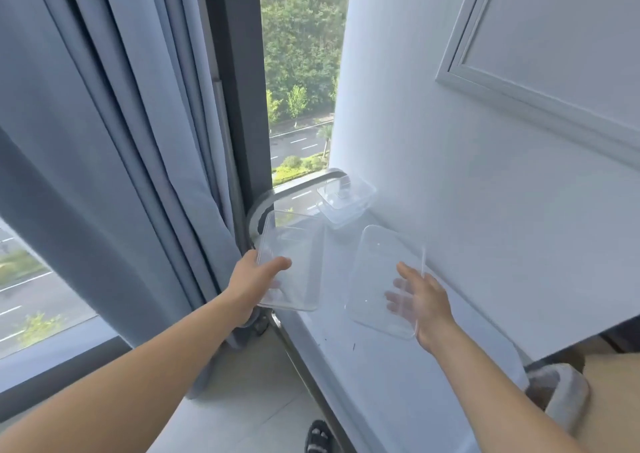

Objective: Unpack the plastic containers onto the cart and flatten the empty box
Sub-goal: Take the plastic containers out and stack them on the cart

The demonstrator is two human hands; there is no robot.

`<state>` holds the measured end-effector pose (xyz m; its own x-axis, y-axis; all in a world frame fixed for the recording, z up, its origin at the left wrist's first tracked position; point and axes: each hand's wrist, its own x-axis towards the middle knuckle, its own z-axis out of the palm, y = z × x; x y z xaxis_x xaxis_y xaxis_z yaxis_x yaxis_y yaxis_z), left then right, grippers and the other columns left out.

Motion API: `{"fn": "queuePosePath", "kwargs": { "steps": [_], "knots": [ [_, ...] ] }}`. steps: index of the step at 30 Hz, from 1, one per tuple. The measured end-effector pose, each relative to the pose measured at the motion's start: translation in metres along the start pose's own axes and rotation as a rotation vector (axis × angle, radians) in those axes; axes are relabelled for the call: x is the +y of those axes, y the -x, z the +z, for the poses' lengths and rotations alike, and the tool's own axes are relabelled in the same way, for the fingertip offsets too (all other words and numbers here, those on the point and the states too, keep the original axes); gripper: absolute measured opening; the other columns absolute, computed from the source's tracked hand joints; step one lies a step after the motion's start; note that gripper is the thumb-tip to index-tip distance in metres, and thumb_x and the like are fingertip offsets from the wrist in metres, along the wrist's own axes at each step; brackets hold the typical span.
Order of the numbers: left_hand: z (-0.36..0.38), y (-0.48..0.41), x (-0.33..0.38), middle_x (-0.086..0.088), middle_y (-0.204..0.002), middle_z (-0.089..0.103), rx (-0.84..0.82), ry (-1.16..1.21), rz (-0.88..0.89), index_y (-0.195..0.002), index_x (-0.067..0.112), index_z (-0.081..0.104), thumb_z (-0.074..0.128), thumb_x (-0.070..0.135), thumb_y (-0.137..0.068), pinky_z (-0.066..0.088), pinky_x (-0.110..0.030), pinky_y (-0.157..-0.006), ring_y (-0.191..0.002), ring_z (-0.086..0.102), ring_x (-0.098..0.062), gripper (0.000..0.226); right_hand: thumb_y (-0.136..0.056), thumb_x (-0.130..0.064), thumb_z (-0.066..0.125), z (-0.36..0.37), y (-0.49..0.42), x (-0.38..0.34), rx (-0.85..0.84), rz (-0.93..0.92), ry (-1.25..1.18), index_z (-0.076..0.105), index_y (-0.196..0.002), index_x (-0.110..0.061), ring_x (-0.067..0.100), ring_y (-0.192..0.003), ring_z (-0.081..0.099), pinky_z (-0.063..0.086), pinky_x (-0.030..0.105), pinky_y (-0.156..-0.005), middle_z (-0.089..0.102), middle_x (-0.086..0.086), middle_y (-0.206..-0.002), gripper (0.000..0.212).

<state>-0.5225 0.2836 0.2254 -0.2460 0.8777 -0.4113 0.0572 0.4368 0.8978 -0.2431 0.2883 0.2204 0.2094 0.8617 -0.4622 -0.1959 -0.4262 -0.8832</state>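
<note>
Forearms (138,366), left grip (252,283) holds left tray (294,241), right grip (427,302) holds right tray (375,262), cart (363,369), curtain (104,141)

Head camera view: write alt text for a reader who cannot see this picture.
A person holds two clear plastic containers over a white cart: the left container in the left hand, the right container in the right hand. A third container sits at the cart's far end near its handle, beside a grey curtain.

Just one view, worn up on the head. Looks forward and down, very near the left hand (254,279) and right hand (422,302) held out in front. Takes in the cart (367,369) top below, the window (301,54) ahead, the wall (433,123) on the right.
</note>
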Motion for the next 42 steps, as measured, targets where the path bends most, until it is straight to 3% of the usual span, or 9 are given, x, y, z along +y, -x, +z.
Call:
{"fn": "queuePosePath", "kwargs": {
  "steps": [5,9,12,16,23,25,29,35,42],
  "knots": [
    [-0.003,-0.061,0.032,0.000,-0.099,0.067,0.020,-0.049,0.052,-0.106,0.018,0.063,0.075,0.032,-0.084,0.050,-0.029,-0.070,-0.085,0.065,-0.015,0.029,-0.090,-0.032,0.072,0.029,-0.057,0.009,0.082,0.037,0.001,0.060,-0.103,-0.015,0.031,-0.084,0.064,0.054,0.045,-0.077,0.059,0.005,-0.106,0.024],
    [-0.003,-0.114,0.062,-0.005,-0.106,0.071,0.014,-0.105,0.051,-0.102,0.016,0.067,0.076,0.032,-0.083,0.056,-0.046,-0.089,-0.094,0.069,-0.023,0.027,-0.091,-0.034,0.071,0.053,-0.108,0.016,0.082,0.083,0.059,0.059,-0.106,-0.010,0.027,-0.083,0.061,0.052,0.042,-0.074,0.059,0.004,-0.101,0.031],
    [-0.004,-0.145,0.074,-0.007,-0.106,0.074,-0.002,-0.121,0.033,-0.106,0.011,0.069,0.076,0.030,-0.083,0.056,-0.044,-0.089,-0.098,0.070,-0.027,0.030,-0.092,-0.037,0.067,0.076,-0.140,0.025,0.093,0.121,0.123,0.056,-0.103,-0.010,0.029,-0.088,0.062,0.054,0.045,-0.082,0.059,0.005,-0.098,0.032],
    [-0.015,-0.181,0.078,-0.005,-0.106,0.076,-0.063,-0.124,-0.021,-0.108,0.016,0.070,0.078,0.032,-0.082,0.056,-0.048,-0.094,-0.101,0.071,-0.027,0.031,-0.092,-0.040,0.066,0.112,-0.167,0.042,0.079,0.207,0.171,0.055,-0.099,-0.012,0.030,-0.089,0.062,0.046,0.036,-0.066,0.061,0.010,-0.102,0.031],
    [-0.040,-0.252,0.065,-0.001,-0.103,0.076,-0.216,-0.214,-0.076,-0.110,0.022,0.070,0.077,0.033,-0.082,0.058,-0.041,-0.082,-0.092,0.073,-0.022,0.031,-0.094,-0.042,0.062,0.179,-0.211,0.060,0.131,0.317,0.224,0.051,-0.119,-0.009,0.029,-0.096,0.059,0.048,0.032,-0.064,0.057,0.007,-0.113,0.043],
    [-0.042,-0.269,0.062,-0.003,-0.103,0.076,-0.268,-0.233,-0.111,-0.109,0.021,0.070,0.079,0.040,-0.071,0.058,-0.043,-0.082,-0.093,0.073,-0.024,0.044,-0.094,-0.042,0.062,0.196,-0.218,0.064,0.171,0.359,0.218,0.050,-0.115,-0.009,0.028,-0.097,0.058,0.050,0.033,-0.064,0.056,0.007,-0.111,0.040],
    [-0.044,-0.294,0.054,-0.008,-0.103,0.076,-0.368,-0.254,-0.139,-0.108,0.017,0.069,0.079,0.047,-0.051,0.057,-0.048,-0.086,-0.096,0.072,-0.027,0.065,-0.092,-0.047,0.063,0.223,-0.232,0.077,0.253,0.424,0.183,0.049,-0.112,-0.009,0.028,-0.092,0.059,0.054,0.042,-0.082,0.055,0.005,-0.106,0.045],
    [-0.050,-0.310,0.042,-0.004,-0.106,0.073,-0.449,-0.243,-0.155,-0.104,0.025,0.066,0.076,0.043,-0.062,0.055,-0.048,-0.087,-0.097,0.071,-0.022,0.047,-0.093,-0.048,0.062,0.247,-0.246,0.086,0.352,0.419,0.166,0.048,-0.115,-0.009,0.023,-0.071,0.050,0.041,0.030,-0.058,0.050,0.004,-0.100,0.048],
    [-0.050,-0.315,0.042,-0.002,-0.104,0.072,-0.460,-0.216,-0.151,-0.104,0.022,0.061,0.076,0.042,-0.063,0.056,-0.047,-0.083,-0.096,0.072,-0.024,0.048,-0.091,-0.049,0.063,0.261,-0.268,0.094,0.409,0.380,0.232,0.045,-0.106,-0.016,0.025,-0.082,0.049,0.042,0.032,-0.068,0.052,0.005,-0.103,0.040]
  ]
}}
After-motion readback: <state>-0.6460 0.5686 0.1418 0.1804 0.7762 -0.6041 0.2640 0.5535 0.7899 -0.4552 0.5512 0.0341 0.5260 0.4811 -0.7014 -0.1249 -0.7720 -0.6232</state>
